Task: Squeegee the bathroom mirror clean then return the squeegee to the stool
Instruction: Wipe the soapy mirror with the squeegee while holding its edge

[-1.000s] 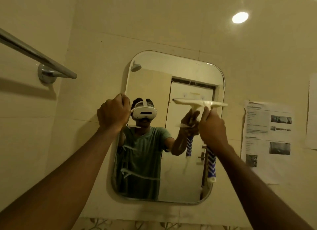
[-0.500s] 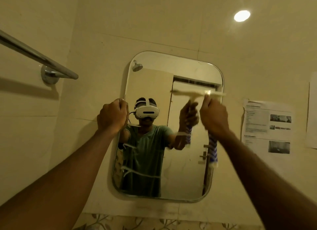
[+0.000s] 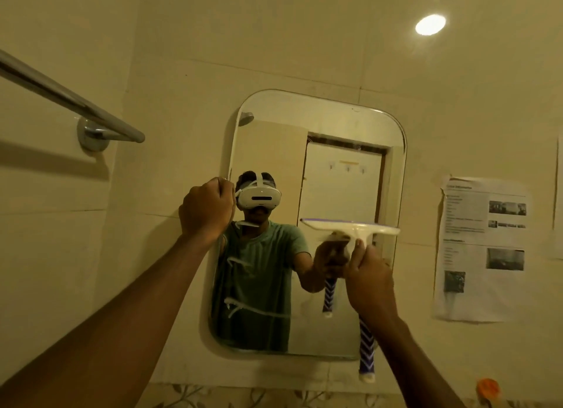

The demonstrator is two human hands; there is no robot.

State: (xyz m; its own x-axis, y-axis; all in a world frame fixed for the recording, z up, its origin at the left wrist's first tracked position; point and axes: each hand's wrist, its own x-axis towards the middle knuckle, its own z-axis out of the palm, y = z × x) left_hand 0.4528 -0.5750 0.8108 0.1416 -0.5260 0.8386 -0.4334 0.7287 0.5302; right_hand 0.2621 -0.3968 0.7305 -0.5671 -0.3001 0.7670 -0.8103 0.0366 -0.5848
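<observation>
The rounded mirror [image 3: 335, 118] hangs on the tiled wall ahead. My right hand [image 3: 370, 282] grips the squeegee [image 3: 350, 226] just under its white blade. The blade lies level against the glass at about mid height on the mirror's right half. Its blue and white striped handle [image 3: 367, 349] hangs below my fist. My left hand [image 3: 207, 209] is curled round the mirror's left edge. White foam streaks [image 3: 249, 310] remain on the glass's left part. The stool is out of view.
A chrome towel bar [image 3: 70, 100] juts out from the left wall at head height. A printed paper sheet [image 3: 481, 249] is stuck to the wall right of the mirror. An orange object [image 3: 487, 388] shows at the bottom right. A ceiling light [image 3: 430, 24] glows above.
My right hand first lifted the squeegee slightly, then drew it down the glass from the upper part to mid height. My left hand stayed on the mirror's left edge.
</observation>
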